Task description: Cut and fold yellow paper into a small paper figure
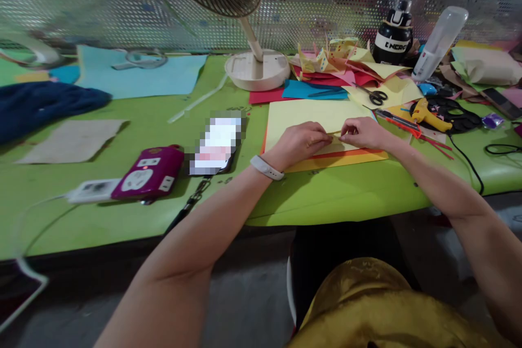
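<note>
Over a pale yellow sheet of paper (297,114), my left hand (304,141) and my right hand (361,131) meet with their fingertips close together. Both are closed in a pinch on a small piece of yellow paper (335,134), mostly hidden by the fingers. Under the pale sheet, the edges of orange and deeper yellow paper (326,162) stick out towards me. A white band (267,167) circles my left wrist.
Scissors (377,97), a red cutter (402,123) and a yellow glue gun (432,115) lie to the right. Behind stand a fan (261,68), a black bottle (393,38) and folded papers (330,60). A phone (218,144) and purple power socket (149,174) are at left.
</note>
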`<state>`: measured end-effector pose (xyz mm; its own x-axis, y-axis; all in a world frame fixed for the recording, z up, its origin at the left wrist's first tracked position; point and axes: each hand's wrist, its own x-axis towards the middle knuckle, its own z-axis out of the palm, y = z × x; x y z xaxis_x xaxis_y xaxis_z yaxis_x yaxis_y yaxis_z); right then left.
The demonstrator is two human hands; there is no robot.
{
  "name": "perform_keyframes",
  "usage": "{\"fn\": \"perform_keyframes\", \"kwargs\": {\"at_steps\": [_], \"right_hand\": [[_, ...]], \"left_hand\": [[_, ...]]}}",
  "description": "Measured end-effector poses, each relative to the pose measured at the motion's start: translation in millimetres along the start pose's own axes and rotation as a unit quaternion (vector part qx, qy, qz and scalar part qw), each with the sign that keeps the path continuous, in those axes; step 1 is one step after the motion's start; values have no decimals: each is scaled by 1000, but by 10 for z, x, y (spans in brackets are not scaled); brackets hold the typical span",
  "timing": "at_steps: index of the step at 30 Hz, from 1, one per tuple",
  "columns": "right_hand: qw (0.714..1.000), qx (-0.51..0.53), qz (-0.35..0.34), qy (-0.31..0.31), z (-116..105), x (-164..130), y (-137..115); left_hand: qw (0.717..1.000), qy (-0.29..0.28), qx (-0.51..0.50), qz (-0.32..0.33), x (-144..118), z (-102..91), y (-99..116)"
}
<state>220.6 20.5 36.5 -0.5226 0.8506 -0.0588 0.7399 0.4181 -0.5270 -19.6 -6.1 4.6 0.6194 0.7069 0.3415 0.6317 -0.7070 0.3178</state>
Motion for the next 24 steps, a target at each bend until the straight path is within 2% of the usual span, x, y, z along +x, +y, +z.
{"fn": "perform_keyframes", "kwargs": {"at_steps": [8,16,24], "right_hand": [[1000,-7,8,-2,-3,-14,-36],[1000,-8,6,-19,-34,-20,-38],[995,-92,-34,-11,-52,-11,-33]], "left_hand": [[999,12,38,-6,22,61,-48],[999,-5,47,0,19,46,-59],[999,-26,45,-1,15,-10,35]]}}
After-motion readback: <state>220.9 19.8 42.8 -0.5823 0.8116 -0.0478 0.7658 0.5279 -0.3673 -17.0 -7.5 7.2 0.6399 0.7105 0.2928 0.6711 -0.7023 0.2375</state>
